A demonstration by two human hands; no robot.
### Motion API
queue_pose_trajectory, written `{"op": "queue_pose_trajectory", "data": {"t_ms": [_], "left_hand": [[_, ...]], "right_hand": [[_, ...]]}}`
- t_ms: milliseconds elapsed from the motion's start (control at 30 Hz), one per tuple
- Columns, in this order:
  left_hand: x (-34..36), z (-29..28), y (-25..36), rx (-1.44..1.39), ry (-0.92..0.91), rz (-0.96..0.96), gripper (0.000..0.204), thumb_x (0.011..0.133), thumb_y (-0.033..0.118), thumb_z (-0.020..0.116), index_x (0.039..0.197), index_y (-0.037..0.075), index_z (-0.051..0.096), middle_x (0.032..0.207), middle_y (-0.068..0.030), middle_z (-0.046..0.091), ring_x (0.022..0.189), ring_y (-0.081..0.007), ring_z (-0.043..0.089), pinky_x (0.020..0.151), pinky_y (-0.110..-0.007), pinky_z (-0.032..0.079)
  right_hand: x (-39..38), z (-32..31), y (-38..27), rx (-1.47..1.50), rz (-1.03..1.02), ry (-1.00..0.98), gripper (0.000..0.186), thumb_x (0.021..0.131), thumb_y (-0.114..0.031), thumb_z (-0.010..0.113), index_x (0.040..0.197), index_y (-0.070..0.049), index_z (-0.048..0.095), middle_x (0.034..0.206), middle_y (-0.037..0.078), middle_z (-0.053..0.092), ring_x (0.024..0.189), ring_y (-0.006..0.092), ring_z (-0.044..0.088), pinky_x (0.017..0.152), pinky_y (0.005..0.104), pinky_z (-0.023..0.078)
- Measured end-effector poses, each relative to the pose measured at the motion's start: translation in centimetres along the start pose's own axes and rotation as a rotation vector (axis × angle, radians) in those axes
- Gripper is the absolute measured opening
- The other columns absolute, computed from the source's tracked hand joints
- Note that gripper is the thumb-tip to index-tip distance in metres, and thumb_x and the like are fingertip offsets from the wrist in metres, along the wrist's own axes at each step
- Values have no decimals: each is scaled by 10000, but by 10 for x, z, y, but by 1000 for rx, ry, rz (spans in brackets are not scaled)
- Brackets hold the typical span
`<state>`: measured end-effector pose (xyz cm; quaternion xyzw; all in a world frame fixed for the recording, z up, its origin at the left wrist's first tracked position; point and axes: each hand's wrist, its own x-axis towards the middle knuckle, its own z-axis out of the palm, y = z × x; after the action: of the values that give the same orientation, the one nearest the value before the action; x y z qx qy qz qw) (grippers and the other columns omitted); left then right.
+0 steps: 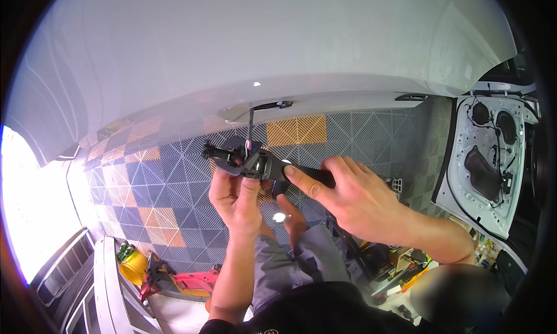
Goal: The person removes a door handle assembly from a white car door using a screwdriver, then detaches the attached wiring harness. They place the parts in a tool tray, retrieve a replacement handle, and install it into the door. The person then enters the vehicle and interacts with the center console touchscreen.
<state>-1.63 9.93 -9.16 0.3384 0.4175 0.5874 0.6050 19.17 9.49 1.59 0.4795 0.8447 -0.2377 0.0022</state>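
A black plastic car door handle (277, 166), with an open bracket-like mechanism at its left end, is held out in front of the pale car panel (325, 38). From that end a dark cable (250, 125) with a few coloured wires runs up to an opening in the panel (272, 106). My left hand (235, 203) grips the mechanism end from below, its thumb up against the near side. The long right end is wrapped by the fingers of my right hand (360, 197), whose thumb presses on top near the middle. My palms hide parts of the handle.
A stripped white door (484, 160) with wiring stands at the right. Tools (406, 273) lie at the lower right, near a blurred round shape. A yellow bucket (133, 267) and a red jack-like tool (194, 280) are at the lower left. Tiled floor (174, 189) lies below.
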Motion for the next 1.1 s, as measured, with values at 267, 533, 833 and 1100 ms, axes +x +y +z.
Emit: {"op": "queue_pose_trajectory", "data": {"t_ms": [267, 533, 833, 1100], "left_hand": [[3, 0, -1, 232, 32, 91, 189, 994, 33, 631, 1169, -33, 599, 1008, -103, 686, 809, -145, 664, 730, -278, 555], [4, 9, 17, 471, 84, 196, 162, 983, 45, 657, 1108, -55, 634, 987, -102, 692, 834, -146, 667, 736, -273, 547], [8, 2, 20, -310, -20, -324, 209, 1001, 143, 630, 1166, 16, 639, 1123, -131, 685, 893, -259, 671, 697, -360, 539], [4, -7, 8, 530, 63, 249, 147, 1031, 106, 581, 1122, -8, 600, 1013, -131, 674, 832, -206, 674, 691, -300, 526]], "right_hand": [[-2, 3, 6, -21, -39, 25, 667, 904, -176, 635, 1541, -124, 445, 919, 153, 481, 793, 278, 563, 666, 361, 528], [-2, 6, 4, 27, -60, 56, 733, 858, -179, 657, 1550, -103, 429, 913, 151, 483, 800, 281, 559, 675, 361, 530], [4, 15, 11, 71, -18, 63, 691, 868, -79, 609, 1538, -172, 468, 943, 140, 499, 828, 297, 553, 733, 383, 532], [0, 18, 12, 146, -59, 26, 698, 887, -125, 608, 1558, -118, 415, 911, 156, 482, 816, 288, 567, 707, 366, 538]]}}
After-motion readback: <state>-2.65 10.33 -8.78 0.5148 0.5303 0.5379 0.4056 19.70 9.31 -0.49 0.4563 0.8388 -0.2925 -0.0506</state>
